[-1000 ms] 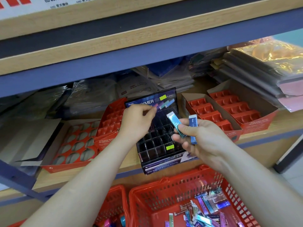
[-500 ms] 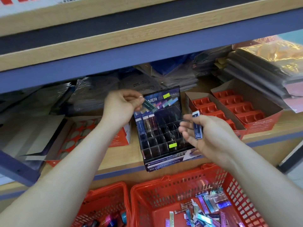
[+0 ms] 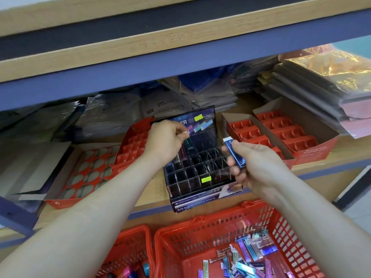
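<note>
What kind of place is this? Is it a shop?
Probably a stationery shop. A display box with little slots stands on a shelf, wrapped paper packs are stacked behind it, and a red shopping basket below holds slim erasers.

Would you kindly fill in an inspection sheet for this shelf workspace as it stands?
Surface: wooden shelf, blue front edge.
Job's things: black display case, few slots filled; teal eraser; blue eraser.
Clutter: red cardboard trays either side; wrapped packets behind.
Hands: left hand pinches the teal eraser above the case; right hand grips the blue eraser.
Cables: nothing seen.
Surroundings: red basket of loose erasers below the shelf.
</note>
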`<state>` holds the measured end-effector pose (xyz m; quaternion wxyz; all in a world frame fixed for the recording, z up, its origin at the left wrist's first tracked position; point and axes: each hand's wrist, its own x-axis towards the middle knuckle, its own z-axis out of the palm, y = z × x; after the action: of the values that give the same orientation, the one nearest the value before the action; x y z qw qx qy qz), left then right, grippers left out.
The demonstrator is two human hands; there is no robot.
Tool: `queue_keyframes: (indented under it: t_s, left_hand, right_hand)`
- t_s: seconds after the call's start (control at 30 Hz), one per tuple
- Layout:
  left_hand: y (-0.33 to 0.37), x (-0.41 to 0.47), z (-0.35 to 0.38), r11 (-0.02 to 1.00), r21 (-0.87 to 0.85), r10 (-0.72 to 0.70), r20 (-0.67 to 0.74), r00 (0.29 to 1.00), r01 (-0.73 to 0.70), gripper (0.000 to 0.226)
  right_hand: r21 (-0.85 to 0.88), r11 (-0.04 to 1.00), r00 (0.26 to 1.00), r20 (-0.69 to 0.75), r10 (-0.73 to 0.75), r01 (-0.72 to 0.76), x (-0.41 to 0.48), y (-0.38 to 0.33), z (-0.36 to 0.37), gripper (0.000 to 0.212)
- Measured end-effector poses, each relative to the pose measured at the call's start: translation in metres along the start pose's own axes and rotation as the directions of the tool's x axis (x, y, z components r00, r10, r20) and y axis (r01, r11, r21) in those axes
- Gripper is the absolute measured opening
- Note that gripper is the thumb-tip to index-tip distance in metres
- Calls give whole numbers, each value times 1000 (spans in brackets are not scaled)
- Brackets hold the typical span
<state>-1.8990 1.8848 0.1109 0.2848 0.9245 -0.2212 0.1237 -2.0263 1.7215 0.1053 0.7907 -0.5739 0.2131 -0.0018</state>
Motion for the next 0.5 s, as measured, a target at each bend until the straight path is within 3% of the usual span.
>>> queue_keyframes:
  t_s: [0.2,0.33,0.5]
  left_hand:
    - [-2,2,9,976,172,129,25,991,-132,15]
    - [0,1,23,879,397,222,147,964,-263,20]
    - [2,0,23,799,517,242,191,951,-307,25]
  right_hand:
    - [159,987,997,80,11,-24,-1,-1,1,24]
    - [172,985,996,86,-14,-1,-3,0,2,26]
    - [113,994,998,68,-17,10,-6,-1,1,27]
